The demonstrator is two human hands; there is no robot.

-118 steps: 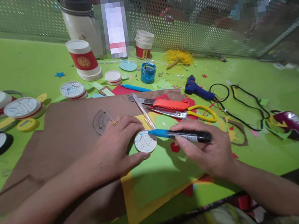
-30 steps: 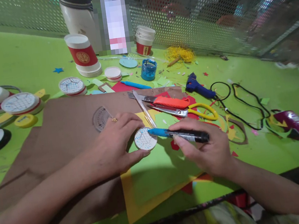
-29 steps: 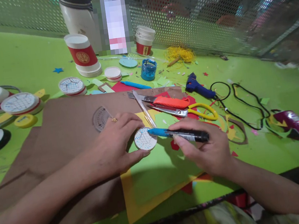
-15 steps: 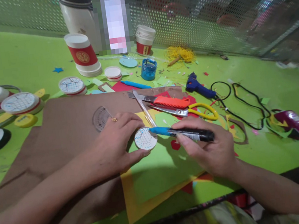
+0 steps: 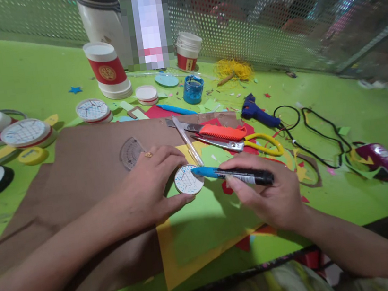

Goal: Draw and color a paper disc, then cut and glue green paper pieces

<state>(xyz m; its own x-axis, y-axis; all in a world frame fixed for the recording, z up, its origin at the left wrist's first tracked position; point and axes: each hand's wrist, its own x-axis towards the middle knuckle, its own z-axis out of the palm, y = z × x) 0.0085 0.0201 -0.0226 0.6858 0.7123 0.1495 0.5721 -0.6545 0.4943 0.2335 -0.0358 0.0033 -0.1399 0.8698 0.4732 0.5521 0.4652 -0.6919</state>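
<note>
Green table (image 5: 348,204), brown card (image 5: 86,174), one white disc (image 5: 188,184).
From the disc, left hand (image 5: 149,182) at nine o'clock, right hand (image 5: 273,190) just past three; toward two, one scissors (image 5: 263,145) and one cutter (image 5: 223,132); toward ten, two patterned lids (image 5: 25,133). The right pinches one blue-tipped marker (image 5: 212,171), tip over the disc; the left curls thumb and fingers round its rim.

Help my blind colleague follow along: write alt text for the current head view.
The right hand holds a blue-tipped marker to a blue-dotted white disc gripped by the left hand over green paper; scissors and an orange cutter lie beyond.
</note>
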